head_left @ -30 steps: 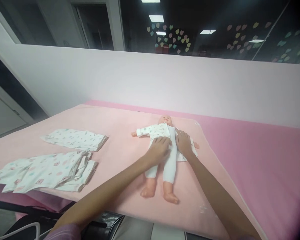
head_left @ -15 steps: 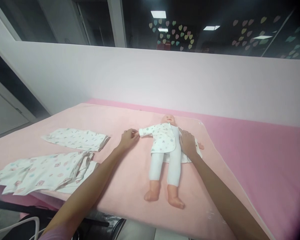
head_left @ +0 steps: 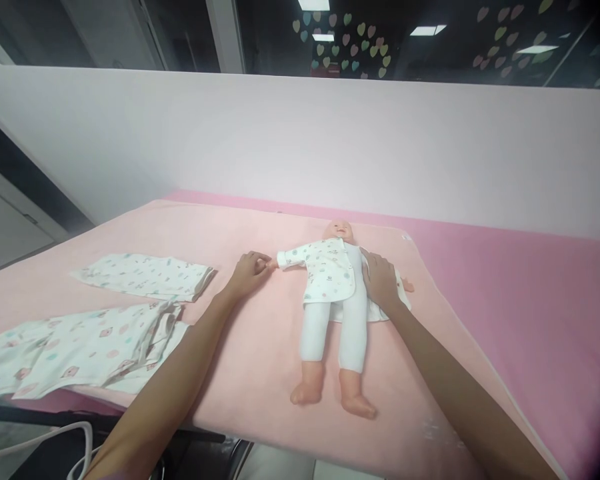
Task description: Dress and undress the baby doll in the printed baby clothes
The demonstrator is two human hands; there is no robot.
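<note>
A baby doll [head_left: 354, 333] with a white body suit lies on its back, its head toward the wall and bare feet toward me. A white patterned baby shirt [head_left: 327, 272] covers one arm and part of its chest; more of the shirt lies under its other side. My left hand [head_left: 250, 272] pinches the doll's small hand at the end of the sleeved arm, fingers closed. My right hand [head_left: 380, 277] rests flat on the doll's side and the shirt, fingers stretched out. It hides part of the other arm, whose hand shows beyond it.
A folded patterned garment [head_left: 145, 275] and a larger pile of patterned baby clothes [head_left: 87, 347] lie at the left. Beneath everything is a peach sheet [head_left: 250, 373] over a pink mat [head_left: 520, 300]. A white wall [head_left: 300, 147] stands behind. A pale cable [head_left: 40, 437] shows at lower left.
The view has tilted down slightly. My left hand stays at the doll's hand and my right hand stays on its side; the doll and clothes look otherwise the same.
</note>
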